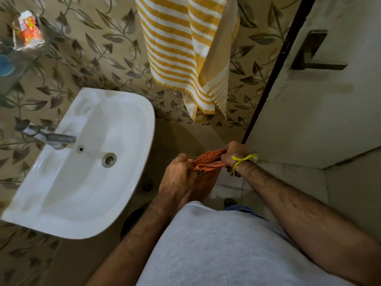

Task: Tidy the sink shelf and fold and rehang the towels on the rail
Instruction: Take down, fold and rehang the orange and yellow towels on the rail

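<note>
An orange towel (206,164) is bunched between both hands in front of my body, with its lower part hanging down. My left hand (177,174) grips its left end and my right hand (235,154), with a yellow thread at the wrist, grips its right end. A yellow and white striped towel (181,50) hangs against the leaf-patterned wall above; the rail itself is out of view. The glass sink shelf (12,65) shows blurred at the far left, carrying an orange and white carton (28,29) and something blue (6,65).
A white wash basin (127,162) with a metal tap (51,138) fills the left. A pale door (329,100) with a dark handle (313,52) stands close on the right. A floor drain (148,183) lies below the basin.
</note>
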